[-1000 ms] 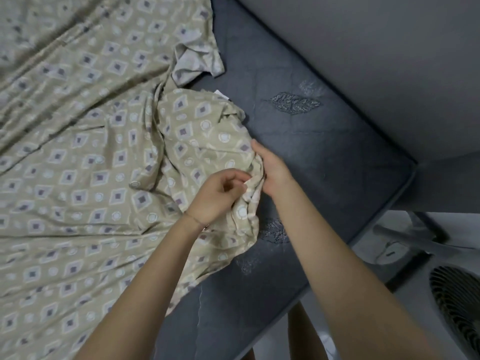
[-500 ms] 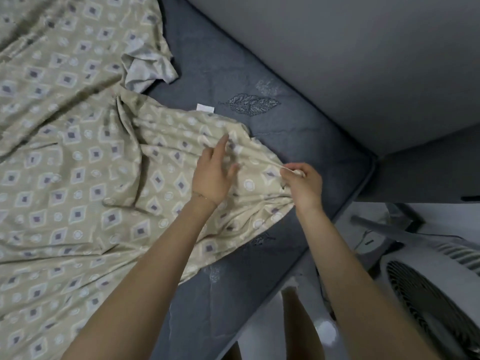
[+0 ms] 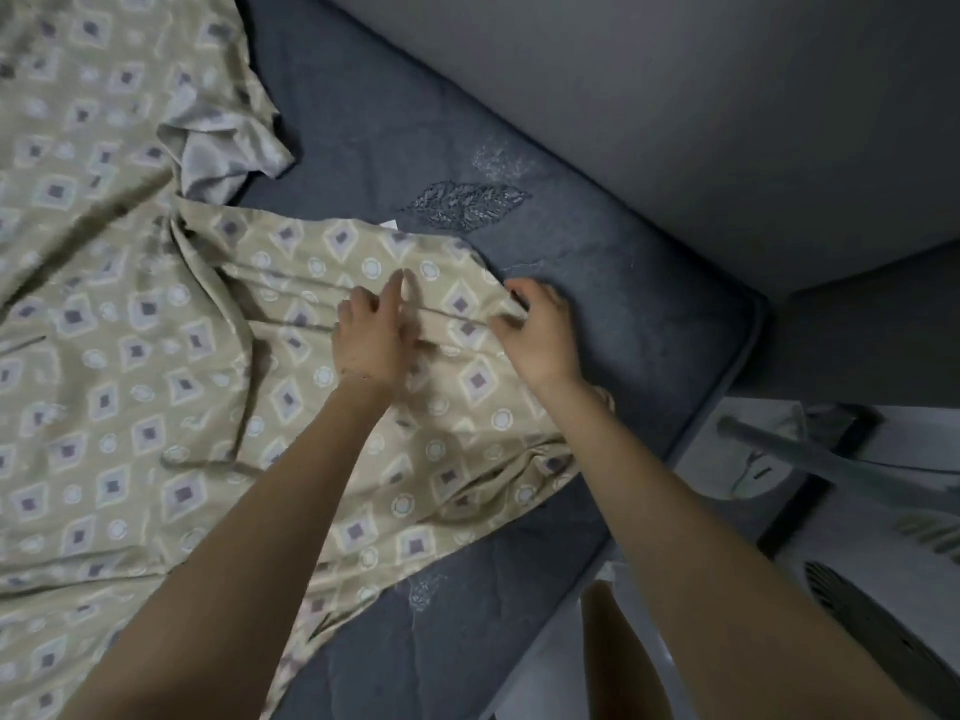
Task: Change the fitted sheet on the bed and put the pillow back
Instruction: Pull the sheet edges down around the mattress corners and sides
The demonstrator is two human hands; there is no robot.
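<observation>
Sheet [image 3: 156, 356] covers the mattress [image 3: 623, 241] at 9 o'clock, its bunched edge running 6 to 12. Left hand [image 3: 370, 335] presses it, fingers [image 3: 397, 288] mostly straight; right hand [image 3: 540, 335] pinches the edge, fingers curled. Bare mattress corner [image 3: 740, 317] lies at 3 o'clock from the right hand, the nearer one.

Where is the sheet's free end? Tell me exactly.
Head view, centre: the sheet ends at the right hand, which pinches its edge on the bare mattress, short of its corner.
</observation>
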